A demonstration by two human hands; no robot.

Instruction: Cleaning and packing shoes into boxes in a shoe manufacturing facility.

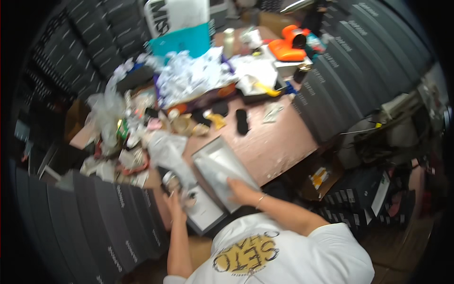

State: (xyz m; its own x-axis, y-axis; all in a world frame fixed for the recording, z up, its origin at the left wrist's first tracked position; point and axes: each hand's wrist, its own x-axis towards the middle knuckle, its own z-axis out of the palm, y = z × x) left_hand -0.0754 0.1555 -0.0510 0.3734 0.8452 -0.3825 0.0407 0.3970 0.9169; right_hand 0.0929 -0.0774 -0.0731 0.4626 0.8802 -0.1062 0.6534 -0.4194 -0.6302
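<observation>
At the table's near edge lies an open shoe box in two parts. One grey tray with a white inside (222,163) lies under my right hand (242,191). Its fingers are bent together around a small whitish thing, too blurred to name. The other part, a white-lined tray (204,210), sits nearer my body on the left. My left hand (175,206) is closed at its left edge on a dark and beige shoe (170,181), smeared by motion. A second beige piece (190,199) lies beside it. Crumpled translucent wrapping (170,154) trails behind the shoe.
Stacked dark shoe boxes stand at left (90,217) and right (350,71). Across the pink table (279,151) are a black insole-shaped piece (242,122), a carton of crumpled white paper (194,71), an orange tool (288,49) and plastic bags (106,116). An open carton (319,177) sits lower right.
</observation>
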